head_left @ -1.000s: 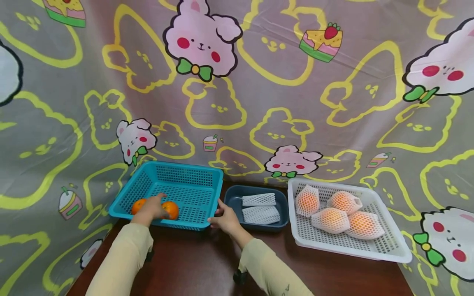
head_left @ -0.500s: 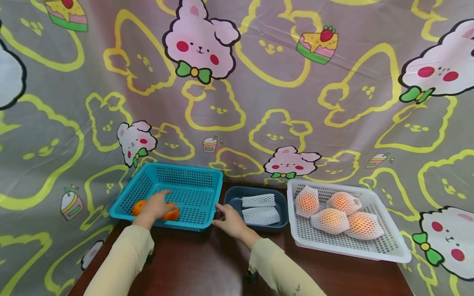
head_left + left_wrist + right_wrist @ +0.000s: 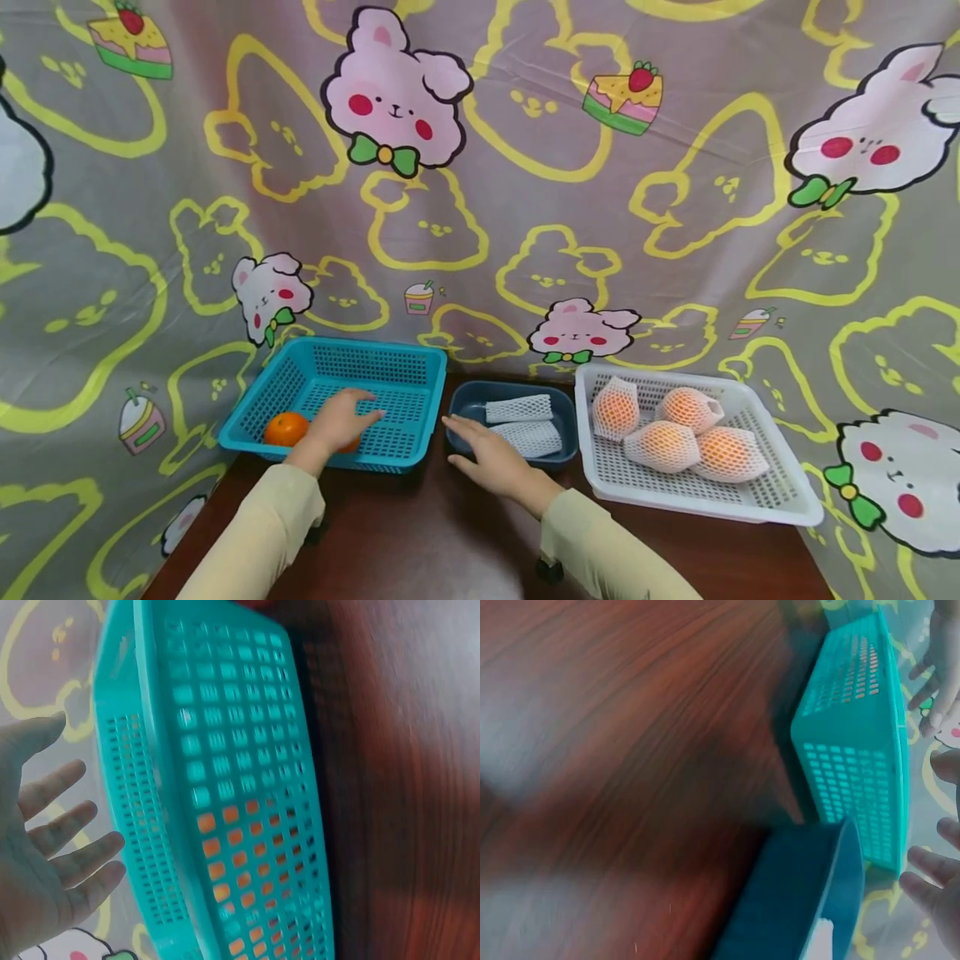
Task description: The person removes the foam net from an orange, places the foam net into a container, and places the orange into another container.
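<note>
My left hand (image 3: 339, 421) hovers over the turquoise basket (image 3: 390, 346) with fingers spread and nothing between them. In the left wrist view the left hand (image 3: 56, 847) appears above the basket's rim, fingers relaxed and apart. An orange (image 3: 287, 429) lies in the basket's near left corner, and a second orange (image 3: 351, 447) is mostly hidden beneath the hand. My right hand (image 3: 491, 457) is held with straight fingers by the front left of the dark blue tray (image 3: 467, 390); contact cannot be told. Two white foam net sleeves (image 3: 519, 409) lie in that tray.
A white basket (image 3: 705, 500) on the right holds several oranges in foam nets (image 3: 663, 447). The brown wooden table (image 3: 420, 533) extends in front of the containers. A patterned cloth (image 3: 420, 217) hangs behind and at the sides.
My right hand has left the turquoise basket's right edge and shifted right towards the dark blue tray. My left hand has moved slightly right, uncovering more of the left orange.
</note>
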`<state>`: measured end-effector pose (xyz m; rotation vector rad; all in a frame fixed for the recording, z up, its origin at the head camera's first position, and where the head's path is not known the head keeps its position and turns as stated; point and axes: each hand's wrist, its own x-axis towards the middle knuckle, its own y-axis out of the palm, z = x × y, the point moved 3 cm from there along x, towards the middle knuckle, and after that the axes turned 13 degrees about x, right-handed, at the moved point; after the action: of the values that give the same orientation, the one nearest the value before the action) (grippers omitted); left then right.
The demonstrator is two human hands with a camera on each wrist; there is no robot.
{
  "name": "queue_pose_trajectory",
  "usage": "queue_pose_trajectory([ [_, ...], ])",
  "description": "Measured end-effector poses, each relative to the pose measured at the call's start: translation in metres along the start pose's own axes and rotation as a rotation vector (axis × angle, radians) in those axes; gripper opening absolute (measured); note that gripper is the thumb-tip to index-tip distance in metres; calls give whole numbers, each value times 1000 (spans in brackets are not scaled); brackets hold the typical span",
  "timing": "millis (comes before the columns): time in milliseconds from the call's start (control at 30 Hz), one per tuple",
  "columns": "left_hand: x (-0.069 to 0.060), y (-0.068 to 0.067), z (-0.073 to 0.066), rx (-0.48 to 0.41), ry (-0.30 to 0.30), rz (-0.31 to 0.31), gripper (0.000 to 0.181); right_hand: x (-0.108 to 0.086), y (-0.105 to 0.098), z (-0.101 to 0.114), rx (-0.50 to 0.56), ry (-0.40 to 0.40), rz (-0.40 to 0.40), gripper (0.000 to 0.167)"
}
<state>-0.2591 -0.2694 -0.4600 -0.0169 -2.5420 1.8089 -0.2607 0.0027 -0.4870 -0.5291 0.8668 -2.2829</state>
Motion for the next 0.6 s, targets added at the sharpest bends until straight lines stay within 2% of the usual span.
queue_pose_trajectory([
  [267,5,6,-28,-51,65,-15,49,-24,-33,-5,-42,-45,-29,59],
  [500,10,10,-57,-100,108,-20,50,-47,-69,-17,-134,-96,-115,53],
  [600,12,13,-71,-130,117,-22,52,-59,-86,-24,-147,-81,-149,53],
])
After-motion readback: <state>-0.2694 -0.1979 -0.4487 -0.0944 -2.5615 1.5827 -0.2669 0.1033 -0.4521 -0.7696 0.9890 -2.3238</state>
